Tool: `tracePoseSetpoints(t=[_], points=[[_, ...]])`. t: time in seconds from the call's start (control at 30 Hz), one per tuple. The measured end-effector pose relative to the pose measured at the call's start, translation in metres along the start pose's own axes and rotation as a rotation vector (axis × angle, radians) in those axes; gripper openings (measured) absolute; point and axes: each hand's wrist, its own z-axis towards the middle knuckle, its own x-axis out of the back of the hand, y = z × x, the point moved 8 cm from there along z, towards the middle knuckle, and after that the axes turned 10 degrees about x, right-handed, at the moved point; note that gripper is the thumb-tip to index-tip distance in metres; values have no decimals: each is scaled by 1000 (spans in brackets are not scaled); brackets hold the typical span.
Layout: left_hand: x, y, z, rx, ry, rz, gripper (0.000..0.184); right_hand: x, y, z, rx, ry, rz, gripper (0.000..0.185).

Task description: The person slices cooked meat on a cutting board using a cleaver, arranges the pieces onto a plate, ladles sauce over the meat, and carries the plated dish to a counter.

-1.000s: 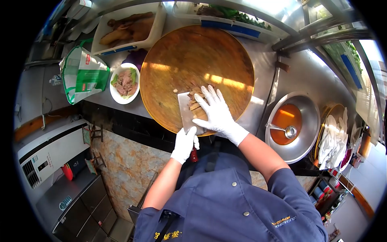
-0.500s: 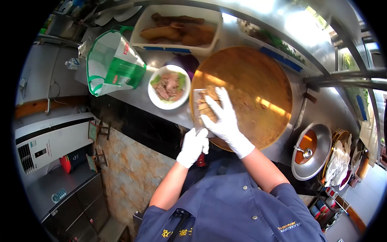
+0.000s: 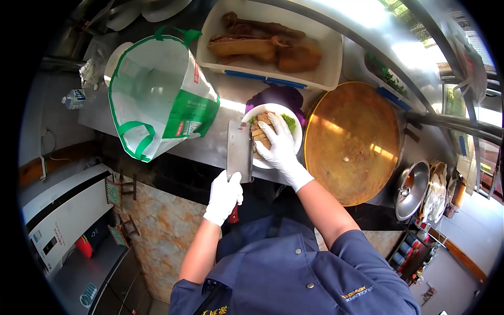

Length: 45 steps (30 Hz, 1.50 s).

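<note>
My left hand (image 3: pixel 224 197), in a white glove, is closed round a cleaver whose broad blade (image 3: pixel 240 152) stands at the left edge of a white bowl (image 3: pixel 297 137). Part of the cleaver's red handle (image 3: pixel 233 214) shows below the hand. Over the bowl, my gloved right hand (image 3: pixel 281 148) rests with spread fingers on sliced meat (image 3: pixel 259 137). Green leaves (image 3: pixel 289 122) show at the bowl's upper right. Much of the bowl's content is hidden under the slices and fingers. A round wooden board (image 3: pixel 352 142) with small scraps lies to the right.
A green and white bag (image 3: pixel 191 116) stands open at the left. Behind the bowl are a purple item (image 3: pixel 273 96) and a white tub (image 3: pixel 332 68) holding large pieces of meat (image 3: pixel 262 47). A metal basin (image 3: pixel 412 191) sits far right. Metal rails cross the upper right.
Both hands, the cleaver and the sliced meat have gone from the round board leftward to the white bowl. The blade now stands left of the slices. The camera view has shifted left.
</note>
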Motion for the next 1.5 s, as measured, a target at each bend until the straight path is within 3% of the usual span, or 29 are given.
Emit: tracePoseSetpoints(t=[0.23, 0.3, 0.43, 0.57, 0.6, 0.67, 0.77, 0.9, 1.07, 1.13, 1.2, 1.4, 1.5], points=[[35, 34, -18, -105, 91, 352, 27, 8, -19, 10, 49, -86, -164, 58], [38, 42, -13, -344, 201, 613, 28, -4, -17, 12, 49, -168, -195, 58], [29, 62, -36, -573, 344, 861, 28, 31, -26, 9, 56, 1, -185, 56], [16, 43, -32, -100, -8, 369, 21, 60, -95, -3, 247, -140, 4, 62], [10, 43, -35, -95, -30, 321, 19, 57, -112, -9, 355, -226, -23, 64], [-2, 44, -38, -92, -70, 221, 15, 30, -93, -18, 250, -223, -16, 71], [5, 40, -44, -90, -11, 109, 13, 26, -51, -31, 103, -285, -150, 63], [-3, 43, -71, -181, 10, 159, 14, 118, -44, -67, 170, 12, 30, 50], [-90, 15, -70, -195, -87, 277, 17, 233, 132, -201, -239, 363, -299, 42], [-131, -8, -61, -172, -138, 301, 18, 268, 196, -240, -339, 351, -378, 41], [-163, -35, -49, -139, -169, 320, 18, 284, 223, -238, -323, 337, -214, 42], [-218, -90, -1, -67, -134, 176, 17, 246, 182, -225, -40, 184, -101, 40], [-249, -83, 6, -59, -167, 158, 17, 244, 179, -250, -180, 272, 41, 45]])
